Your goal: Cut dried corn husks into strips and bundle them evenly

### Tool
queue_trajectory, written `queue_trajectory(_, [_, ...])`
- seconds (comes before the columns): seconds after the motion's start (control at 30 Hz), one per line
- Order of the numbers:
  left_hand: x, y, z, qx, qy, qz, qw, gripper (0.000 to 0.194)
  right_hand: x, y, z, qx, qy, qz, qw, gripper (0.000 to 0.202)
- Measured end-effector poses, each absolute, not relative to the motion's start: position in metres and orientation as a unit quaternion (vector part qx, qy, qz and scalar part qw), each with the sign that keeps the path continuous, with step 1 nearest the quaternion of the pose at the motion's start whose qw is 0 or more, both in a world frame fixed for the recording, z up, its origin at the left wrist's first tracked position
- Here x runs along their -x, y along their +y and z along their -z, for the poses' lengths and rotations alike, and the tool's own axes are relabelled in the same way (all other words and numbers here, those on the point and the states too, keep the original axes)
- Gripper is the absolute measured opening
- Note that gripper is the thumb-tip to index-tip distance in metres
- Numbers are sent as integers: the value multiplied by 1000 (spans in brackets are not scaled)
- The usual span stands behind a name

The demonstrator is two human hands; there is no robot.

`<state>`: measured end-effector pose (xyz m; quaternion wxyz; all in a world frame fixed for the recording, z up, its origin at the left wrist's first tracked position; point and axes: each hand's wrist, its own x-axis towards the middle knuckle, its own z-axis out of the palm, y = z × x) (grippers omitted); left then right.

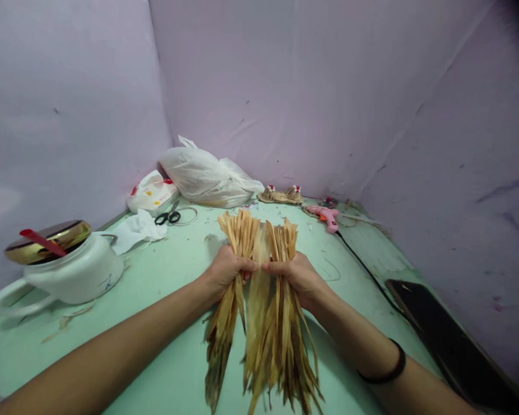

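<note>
Dried, straw-coloured leaf strips hang upright in two bunches above the green table, their lower ends darker and frayed. My left hand (230, 270) is closed round the left bunch (237, 233), thumb across its front. Round the right bunch (284, 323) my right hand (297, 276) is closed the same way. Between them a wider pale leaf (258, 300) hangs, with both thumbtips at its edges. The thumbs nearly meet, and most of the other fingers are hidden behind the strips.
On the green table (177, 268) are a white cup (78, 279) with a gold lid, tissues (153, 195), black scissors (168, 218), a white plastic bag (210, 178), woven pieces (281, 196), a pink glue gun (327, 218) with black cord and a dark phone (450, 340). Walls enclose it.
</note>
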<state>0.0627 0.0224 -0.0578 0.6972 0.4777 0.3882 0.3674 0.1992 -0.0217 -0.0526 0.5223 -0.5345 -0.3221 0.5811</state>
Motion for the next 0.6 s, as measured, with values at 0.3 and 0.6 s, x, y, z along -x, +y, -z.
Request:
queue_trajectory(0.3, [-66,20,54,-466,410,-386,682,17,-200,-20,56,573,-353,-536,509,21])
queue_trajectory(0.6, [-68,18,53,-457,397,-374,702,16,-193,-21,55,562,-366,-524,525,19])
